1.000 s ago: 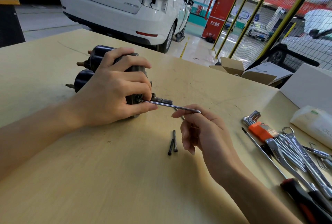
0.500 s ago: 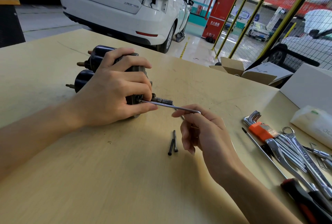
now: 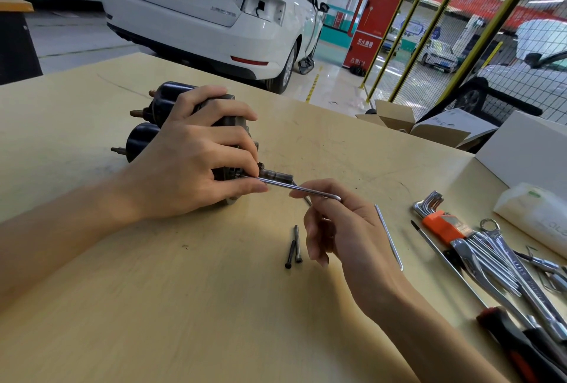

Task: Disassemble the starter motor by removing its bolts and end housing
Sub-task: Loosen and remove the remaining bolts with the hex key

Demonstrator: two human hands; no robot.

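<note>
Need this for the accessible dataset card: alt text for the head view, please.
A person's left hand grips a starter motor on a wooden table while the right hand pinches a hex key seated in the motor's end. Two loose bolts lie beside the right hand; wrenches lie further right.

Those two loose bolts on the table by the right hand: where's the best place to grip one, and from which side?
Pinch one at mid-shank, coming straight down from above. The two bolts lie flat on the table, side by side and nearly touching, heads toward the person. Take the right-hand one from its free outer side, nearest the right hand, whose lower fingers seem free, so the grip likely won't roll the other.
</note>
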